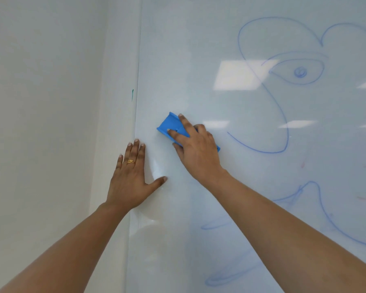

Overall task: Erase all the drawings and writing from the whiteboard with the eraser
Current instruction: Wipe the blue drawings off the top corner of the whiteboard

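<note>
The right hand [195, 146] holds the blue eraser [171, 123] flat against the whiteboard [199, 49]. Its fingers are draped over the eraser's back and its thumb sits against the lower long edge. The left hand [131, 178], wearing a ring [131, 162], grips nothing: it lies flat with straight fingers, just below and to the left of the eraser, across the board's left border. Blue drawings [300, 71] spread to the right of the right hand and below its forearm, so most of the wiping looks still to be done. The eraser appears to be a light, stiff plastic block, presumably with a soft pad on its hidden face. It is best gripped across its narrow width, as it is here, so the palm can press evenly. The glossy board should let it slide easily.
</note>
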{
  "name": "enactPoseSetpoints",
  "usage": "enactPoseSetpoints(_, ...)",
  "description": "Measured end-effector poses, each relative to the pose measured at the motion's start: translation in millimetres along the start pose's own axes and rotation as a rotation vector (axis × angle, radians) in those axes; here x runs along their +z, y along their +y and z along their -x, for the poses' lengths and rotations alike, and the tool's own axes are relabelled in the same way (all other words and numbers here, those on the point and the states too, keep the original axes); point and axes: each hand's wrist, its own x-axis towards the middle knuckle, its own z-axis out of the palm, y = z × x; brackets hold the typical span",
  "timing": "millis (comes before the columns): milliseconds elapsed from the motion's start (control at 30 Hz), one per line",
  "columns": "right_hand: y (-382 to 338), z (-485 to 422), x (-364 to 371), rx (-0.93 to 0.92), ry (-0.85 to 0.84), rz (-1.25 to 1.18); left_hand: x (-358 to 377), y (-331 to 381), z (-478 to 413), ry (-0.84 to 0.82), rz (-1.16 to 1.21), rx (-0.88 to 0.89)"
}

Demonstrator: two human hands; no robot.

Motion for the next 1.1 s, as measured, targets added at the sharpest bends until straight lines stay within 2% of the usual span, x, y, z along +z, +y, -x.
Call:
enactPoseSetpoints(233,65.0,1.0,-25.5,0.248,0.152,0.061,-4.3,6.9,-14.9,0.032,-0.008,0.009)
enactPoseSetpoints(367,106.1,25.3,-40.9,0.451,0.212,0.147,-10.9,17.6,-28.3,0.009,0.0,0.008)
enactPoseSetpoints(533,108.7,41.1,-41.7,0.662,0.267,0.129,-11.6,27.4,-36.9,0.025,0.031,0.0)
enactPoseSetpoints(633,87.8,36.8,-32.9,0.58,0.272,0.099,-10.0,33.8,-39.8,0.043,0.05,-0.012)
enactPoseSetpoints(867,37.2,38.4,-12.3,0.256,0.127,0.107,-4.7,48.3,-48.8,0.088,0.084,-0.04)
enactPoseSetpoints(1000,46.0,47.2,-18.8,0.123,0.053,0.114,-3.6,61.2,-55.6,0.11,0.087,-0.055)
enactPoseSetpoints(1100,70.2,50.8,-32.2,0.068,0.012,0.129,-6.0,76.0,-64.4,0.112,0.05,0.0)
